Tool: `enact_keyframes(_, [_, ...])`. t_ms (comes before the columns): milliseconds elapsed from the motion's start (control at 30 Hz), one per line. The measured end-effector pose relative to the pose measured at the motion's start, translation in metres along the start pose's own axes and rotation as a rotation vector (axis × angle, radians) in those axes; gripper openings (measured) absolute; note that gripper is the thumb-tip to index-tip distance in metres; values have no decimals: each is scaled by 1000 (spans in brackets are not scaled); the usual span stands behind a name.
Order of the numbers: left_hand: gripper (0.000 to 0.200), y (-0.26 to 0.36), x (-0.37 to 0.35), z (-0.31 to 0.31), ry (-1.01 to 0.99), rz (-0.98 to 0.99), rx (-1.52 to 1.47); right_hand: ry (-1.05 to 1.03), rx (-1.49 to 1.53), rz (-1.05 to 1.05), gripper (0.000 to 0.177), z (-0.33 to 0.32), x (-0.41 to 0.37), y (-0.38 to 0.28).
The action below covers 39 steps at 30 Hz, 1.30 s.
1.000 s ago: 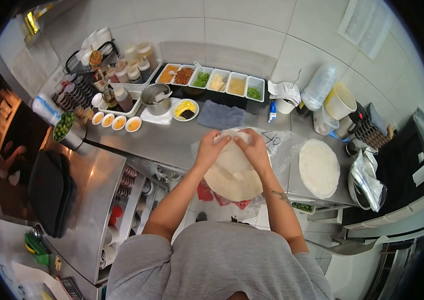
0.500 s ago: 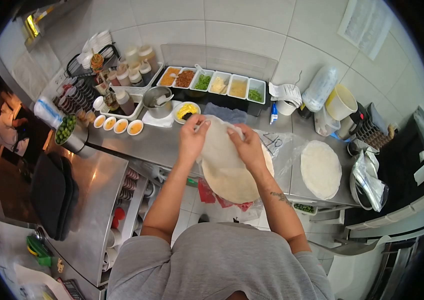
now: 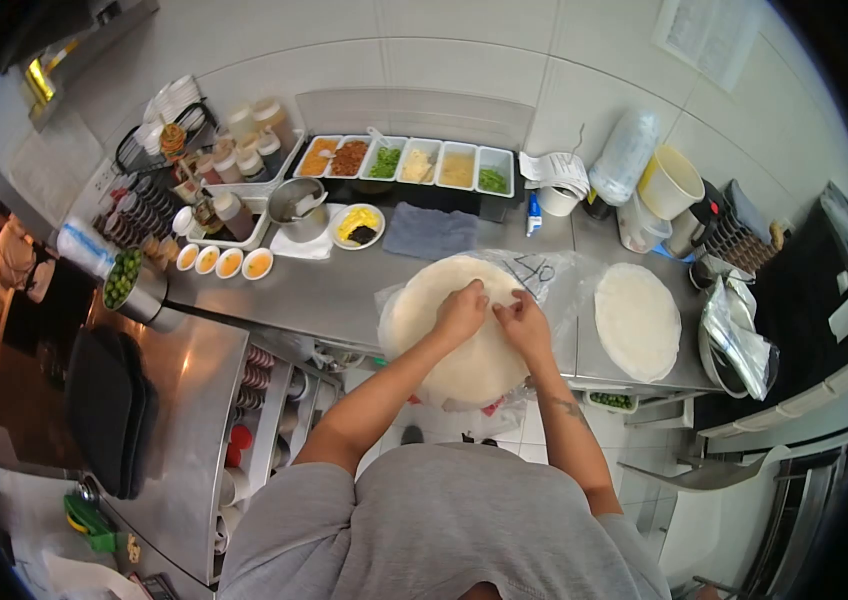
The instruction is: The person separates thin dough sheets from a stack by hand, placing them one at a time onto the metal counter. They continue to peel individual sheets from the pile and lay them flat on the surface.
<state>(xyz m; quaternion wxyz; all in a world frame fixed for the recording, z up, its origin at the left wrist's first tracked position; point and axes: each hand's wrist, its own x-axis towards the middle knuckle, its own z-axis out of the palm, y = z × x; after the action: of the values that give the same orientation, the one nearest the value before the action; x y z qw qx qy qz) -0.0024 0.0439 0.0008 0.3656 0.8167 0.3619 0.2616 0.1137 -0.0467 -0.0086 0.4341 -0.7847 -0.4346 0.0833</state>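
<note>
A stack of thin, round, pale dough sheets lies on a clear plastic sheet at the counter's front edge, partly overhanging it. Over the middle of this stack, my left hand is closed, its fingertips pinched together near the top sheet. Close beside it, my right hand is also closed, thumb and fingers pinched. Whatever is between the fingertips is too small to make out. To the right, a separate round white sheet lies flat on the steel counter.
Along the back stands a row of white topping trays. In front are a steel pot, a plate of yellow and black food, a grey cloth and small sauce cups. A metal bowl with foil sits far right.
The thin sheet lifted between both hands is no longer held up; the stack's round top lies flat. My hands have moved right and down, closer together. The view has shifted slightly.
</note>
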Motion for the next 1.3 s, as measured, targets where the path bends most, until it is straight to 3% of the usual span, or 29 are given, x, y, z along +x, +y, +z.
enact_keyframes(100, [13,-5,6,3,9,7,-45,-103,-127,119,31,5,9,-11])
enact_keyframes(233, [11,-29,8,-17,168,25,-137,94,-315,-224,18,22,3,-1])
enact_keyframes(433, [13,-53,-20,-49,234,-315,-304,106,-221,-198,13,17,-1,-7])
enact_keyframes(533, [17,-42,-24,-58,161,-194,-316,151,-155,-269,15,15,3,-5])
enact_keyframes(633, [24,-30,-14,-60,87,-19,-3,-33,137,-45,16,7,6,-18])
enact_keyframes(833, [20,-25,8,-36,64,5,169,50,158,-79,14,18,6,-13])
enact_keyframes(933, [19,-38,5,-36,270,43,29,73,97,-36,14,7,15,-1])
enact_keyframes(1033, [18,-48,1,-48,326,-48,-9,150,107,-45,13,3,24,11])
enact_keyframes(1233, [26,-45,-2,-47,379,-39,-129,116,60,-90,13,0,28,19])
enact_keyframes(1300, [30,-41,0,-47,209,-156,-482,148,-102,-205,20,-11,20,-1])
